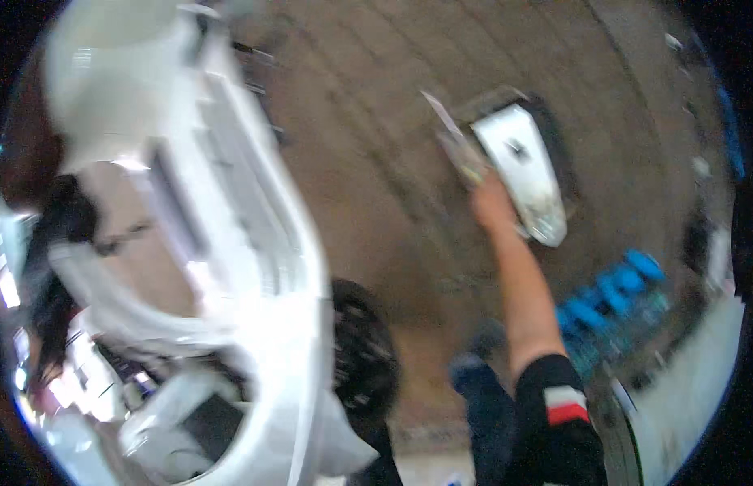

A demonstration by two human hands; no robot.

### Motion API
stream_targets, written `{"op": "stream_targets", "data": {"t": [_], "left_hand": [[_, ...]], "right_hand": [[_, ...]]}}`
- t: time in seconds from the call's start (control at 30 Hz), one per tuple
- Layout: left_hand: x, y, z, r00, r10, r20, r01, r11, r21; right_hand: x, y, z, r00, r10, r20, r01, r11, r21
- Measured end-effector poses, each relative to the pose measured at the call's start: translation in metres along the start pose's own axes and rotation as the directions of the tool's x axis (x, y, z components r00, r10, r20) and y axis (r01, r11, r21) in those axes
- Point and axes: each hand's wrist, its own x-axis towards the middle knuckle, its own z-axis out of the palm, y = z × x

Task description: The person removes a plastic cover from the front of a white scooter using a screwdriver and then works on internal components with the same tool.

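My right hand (491,200) reaches down and forward, close along the left side of a long white panel (522,154). The panel tapers to a rounded near end and has a small dark mark or fitting on it. At my fingertips lies a blurred, pale, thin thing (456,142) with a pointed far end; its kind does not show. Blur hides whether my fingers close on it. My left hand is out of view.
A large white vehicle body, like a scooter's (271,267), fills the left, with a black tyre (364,348) beside it. Blue-topped, bottle-like things (607,296) stand in a row on the right. A pale panel (692,389) lies at lower right on the brown floor (368,170).
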Motion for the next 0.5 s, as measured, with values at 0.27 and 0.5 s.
{"op": "stream_targets", "data": {"t": [0.27,0.5], "left_hand": [[0.021,0.007,-0.050,0.998,-0.053,-0.021,0.049,0.988,-0.143],[0.028,0.018,-0.064,0.990,-0.104,0.095,0.111,0.991,-0.072]], "right_hand": [[-0.012,0.015,-0.007,0.998,-0.022,-0.066,0.008,0.977,-0.211],[-0.201,-0.021,-0.136,0.949,-0.262,-0.178,0.304,0.909,0.283]]}}
